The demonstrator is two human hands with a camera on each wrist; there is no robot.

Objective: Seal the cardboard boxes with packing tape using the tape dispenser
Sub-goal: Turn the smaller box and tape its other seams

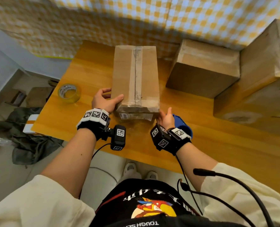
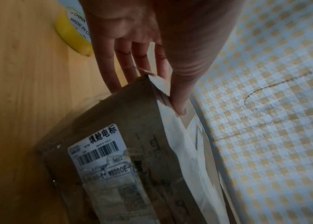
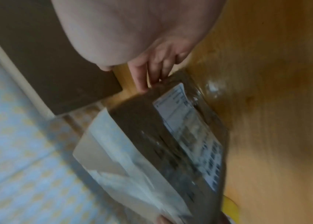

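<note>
A long cardboard box (image 1: 136,76) lies on the wooden table (image 1: 201,145), with clear tape along its top seam and a white barcode label (image 2: 98,151) on its near end. My left hand (image 1: 110,99) grips its near left corner, thumb on top and fingers (image 2: 125,65) down the left side. My right hand (image 1: 164,115) is at the near right corner; its fingertips (image 3: 144,84) touch the box's side and the thumb stands clear. The blue tape dispenser (image 1: 183,123) sits on the table just behind my right wrist, in neither hand.
A yellow tape roll (image 1: 68,93) lies near the table's left edge. Two larger cardboard boxes (image 1: 204,68) (image 1: 259,79) fill the right back of the table. A checked cloth hangs behind. Boxes and dark cloth lie on the floor to the left.
</note>
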